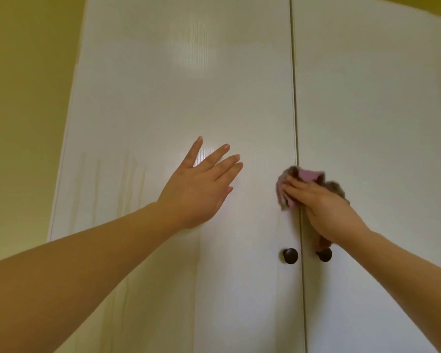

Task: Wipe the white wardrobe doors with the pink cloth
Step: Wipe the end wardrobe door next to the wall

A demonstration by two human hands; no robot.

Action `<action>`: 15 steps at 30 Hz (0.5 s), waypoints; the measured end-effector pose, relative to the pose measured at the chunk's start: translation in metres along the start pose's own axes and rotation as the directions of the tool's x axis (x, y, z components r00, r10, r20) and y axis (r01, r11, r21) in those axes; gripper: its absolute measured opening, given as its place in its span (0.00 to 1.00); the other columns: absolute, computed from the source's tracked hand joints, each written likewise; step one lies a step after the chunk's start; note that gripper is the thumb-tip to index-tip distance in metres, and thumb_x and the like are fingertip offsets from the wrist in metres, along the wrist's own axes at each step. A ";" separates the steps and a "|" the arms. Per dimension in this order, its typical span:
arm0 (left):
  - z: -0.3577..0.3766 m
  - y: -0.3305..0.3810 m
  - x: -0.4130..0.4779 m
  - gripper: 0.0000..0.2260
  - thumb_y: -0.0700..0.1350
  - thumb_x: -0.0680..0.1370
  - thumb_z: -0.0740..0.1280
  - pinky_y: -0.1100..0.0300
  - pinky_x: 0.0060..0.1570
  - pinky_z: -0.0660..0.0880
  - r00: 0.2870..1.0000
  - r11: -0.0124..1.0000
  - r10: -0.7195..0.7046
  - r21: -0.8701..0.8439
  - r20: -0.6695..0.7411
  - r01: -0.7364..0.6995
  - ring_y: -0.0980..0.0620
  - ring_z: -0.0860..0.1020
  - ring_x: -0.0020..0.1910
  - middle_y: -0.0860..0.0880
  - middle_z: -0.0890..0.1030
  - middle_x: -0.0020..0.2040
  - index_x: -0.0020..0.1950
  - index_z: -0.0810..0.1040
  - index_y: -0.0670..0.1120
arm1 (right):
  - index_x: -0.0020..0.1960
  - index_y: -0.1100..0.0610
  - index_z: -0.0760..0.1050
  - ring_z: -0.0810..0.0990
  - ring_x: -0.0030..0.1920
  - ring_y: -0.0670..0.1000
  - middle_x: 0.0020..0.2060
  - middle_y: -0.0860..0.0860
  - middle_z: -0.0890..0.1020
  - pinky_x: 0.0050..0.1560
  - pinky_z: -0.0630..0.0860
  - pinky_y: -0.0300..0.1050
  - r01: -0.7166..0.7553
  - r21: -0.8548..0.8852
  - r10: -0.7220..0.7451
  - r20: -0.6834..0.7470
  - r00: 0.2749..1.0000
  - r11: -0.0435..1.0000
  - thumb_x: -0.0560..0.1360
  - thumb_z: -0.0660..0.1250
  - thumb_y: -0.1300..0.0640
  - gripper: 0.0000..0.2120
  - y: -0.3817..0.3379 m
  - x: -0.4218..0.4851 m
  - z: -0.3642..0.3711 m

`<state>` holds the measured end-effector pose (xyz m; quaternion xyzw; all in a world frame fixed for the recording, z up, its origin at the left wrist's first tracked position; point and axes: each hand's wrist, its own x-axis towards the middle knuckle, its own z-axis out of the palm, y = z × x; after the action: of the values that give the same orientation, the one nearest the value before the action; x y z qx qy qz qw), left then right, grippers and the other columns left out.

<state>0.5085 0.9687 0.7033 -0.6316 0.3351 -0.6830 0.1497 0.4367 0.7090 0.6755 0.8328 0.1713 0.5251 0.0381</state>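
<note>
Pressing the cloth (306,175) with flat fingers on the seam (294,98) between the doors (367,123), the right hand (327,208) wipes there, while the left hand (199,189), spread wide, likely braces the left door (163,98) shut.

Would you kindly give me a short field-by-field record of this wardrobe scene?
left hand: open, fingers spread, flat against the left door
right hand: presses the cloth on the seam between the doors
cloth: pink, bunched, above the knobs
left door: faint vertical streaks at lower left
right door: closed
left knob: dark, round, fully visible
right knob: dark, top partly hidden
wall: yellow, left of the wardrobe
</note>
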 end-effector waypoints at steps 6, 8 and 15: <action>0.013 0.011 -0.004 0.22 0.48 0.79 0.51 0.39 0.67 0.54 1.000 1.000 0.005 -0.014 -0.005 -0.005 0.43 0.73 0.65 0.44 0.78 0.64 0.66 0.75 0.41 | 0.59 0.58 0.78 0.78 0.57 0.51 0.58 0.52 0.80 0.57 0.75 0.45 0.321 -0.127 -0.303 0.144 0.942 0.938 0.68 0.55 0.63 0.23 -0.011 -0.043 0.012; 0.015 0.015 -0.001 0.22 0.48 0.79 0.52 0.39 0.67 0.55 0.999 1.000 0.025 0.000 -0.028 -0.025 0.43 0.73 0.66 0.45 0.77 0.64 0.66 0.75 0.41 | 0.51 0.56 0.82 0.80 0.49 0.50 0.48 0.50 0.83 0.46 0.79 0.47 0.258 -0.075 -0.235 0.228 0.945 0.963 0.68 0.58 0.61 0.18 -0.011 -0.024 -0.002; 0.020 0.034 0.008 0.22 0.49 0.78 0.52 0.39 0.66 0.56 0.998 0.999 0.033 -0.006 -0.047 -0.033 0.43 0.74 0.65 0.45 0.77 0.64 0.65 0.76 0.41 | 0.56 0.54 0.81 0.78 0.58 0.50 0.57 0.49 0.81 0.59 0.72 0.43 0.346 -0.117 -0.318 0.211 0.924 0.931 0.69 0.58 0.63 0.20 -0.018 -0.046 0.006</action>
<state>0.5188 0.9330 0.6871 -0.6105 0.3511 -0.6938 0.1509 0.4195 0.7114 0.6289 0.8321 0.2652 0.4414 0.2062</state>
